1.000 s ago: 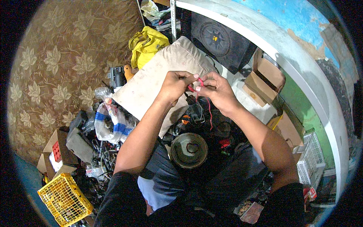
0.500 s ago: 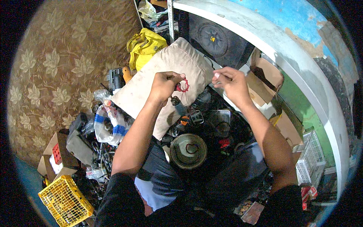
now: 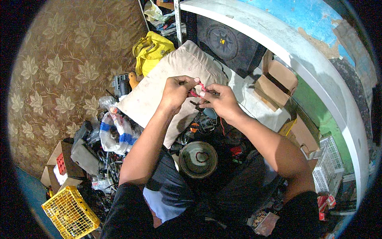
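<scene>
A small red braided cord loop (image 3: 202,86), much like a bracelet, is up in front of the pale pillow (image 3: 159,103). My left hand (image 3: 178,93) pinches it between thumb and fingertips. From the other side my right hand (image 3: 220,101) closes thumb and forefinger on the loop's near right part, the other fingers curled. The fingertips partly hide the loop. Below the right hand dangles a thin red strand (image 3: 223,126); its upper end is hidden. Between my knees stands a round metal bowl (image 3: 187,169) with a dark reddish ring (image 3: 201,157) in it.
Left of me are a patterned brown cushion (image 3: 59,75), a yellow crate (image 3: 71,211) and a heap of cables and plastic bags. A yellow bag (image 3: 153,51) and a black speaker (image 3: 229,42) stand at the back. Cardboard boxes (image 3: 272,91) and a white basket (image 3: 328,167) line the right.
My right hand has come left and down to meet the left hand, and now grips the red loop. The left hand has stayed nearly in place.
</scene>
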Demonstrator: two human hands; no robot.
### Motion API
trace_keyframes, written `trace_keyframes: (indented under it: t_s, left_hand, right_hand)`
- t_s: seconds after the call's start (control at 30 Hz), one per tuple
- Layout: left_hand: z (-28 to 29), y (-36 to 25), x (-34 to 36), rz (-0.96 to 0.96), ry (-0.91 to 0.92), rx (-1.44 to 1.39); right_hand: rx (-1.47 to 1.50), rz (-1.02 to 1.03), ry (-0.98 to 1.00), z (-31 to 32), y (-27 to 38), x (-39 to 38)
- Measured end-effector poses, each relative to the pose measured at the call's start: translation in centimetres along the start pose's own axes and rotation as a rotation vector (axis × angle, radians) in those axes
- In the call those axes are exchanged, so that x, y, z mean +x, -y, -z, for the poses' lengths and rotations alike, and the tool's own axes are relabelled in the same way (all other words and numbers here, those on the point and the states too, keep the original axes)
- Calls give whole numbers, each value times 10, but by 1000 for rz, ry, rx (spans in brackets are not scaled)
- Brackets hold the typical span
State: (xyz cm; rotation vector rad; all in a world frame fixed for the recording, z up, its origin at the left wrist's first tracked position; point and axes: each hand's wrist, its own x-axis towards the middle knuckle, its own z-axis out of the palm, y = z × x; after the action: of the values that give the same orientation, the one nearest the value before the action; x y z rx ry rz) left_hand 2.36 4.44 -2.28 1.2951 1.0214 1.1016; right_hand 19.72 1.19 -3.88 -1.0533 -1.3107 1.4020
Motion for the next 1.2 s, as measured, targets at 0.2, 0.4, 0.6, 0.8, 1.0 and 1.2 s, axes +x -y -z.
trace_keyframes:
  t_s: [0.2,0.4,0.6,0.8,1.0,1.2]
  left_hand:
    - [-1,0,-1,33,63,-28]
    - [-4,-7,-6,34,100,2]
    - [-5,-3,-5,-20,17,23]
    - [-12,-4,-6,-49,13,69]
    - [-7,-2,-5,-64,35,249]
    - [6,-13,-8,-5,102,223]
  right_hand:
    - [400,-271,153,12,9,-8]
    - [193,-158,152,1,16,-10]
    - [-549,261,-84,7,12,-5]
    - [-828,315,-55,12,15,-5]
    - [-949,431,-52,14,15,-8]
    - [-975,454,-87,0,43,-21]
